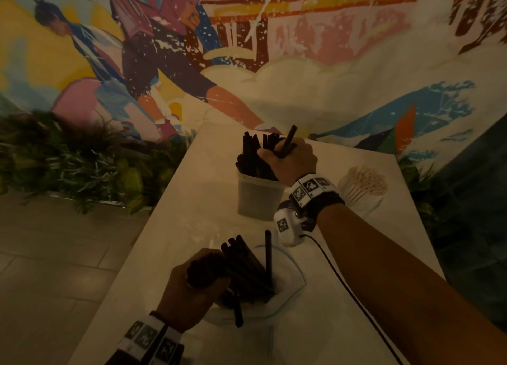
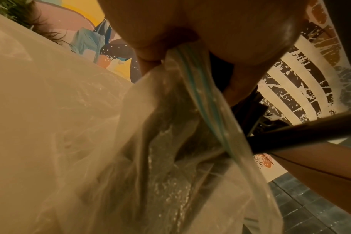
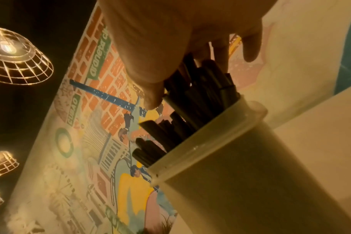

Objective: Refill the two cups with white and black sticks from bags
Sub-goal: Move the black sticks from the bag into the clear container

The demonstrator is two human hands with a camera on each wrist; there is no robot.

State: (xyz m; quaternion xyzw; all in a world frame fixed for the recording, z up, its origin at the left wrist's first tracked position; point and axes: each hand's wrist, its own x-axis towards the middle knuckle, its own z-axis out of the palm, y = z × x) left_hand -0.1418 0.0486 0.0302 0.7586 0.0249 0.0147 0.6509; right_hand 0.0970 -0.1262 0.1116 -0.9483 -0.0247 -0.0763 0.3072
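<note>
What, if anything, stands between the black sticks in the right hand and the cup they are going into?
Nothing separate blocks them. The right hand holds its black sticks directly over the cup. The cup is already crowded with standing black sticks, so those are all that the new ones must slide between.

Tag-printed wristbands point(image 1: 312, 190), white cabled wrist camera point(image 1: 288, 227)

Both hands curled: left point(image 1: 192, 288) near body, right point(image 1: 293, 159) extended fwd.
</note>
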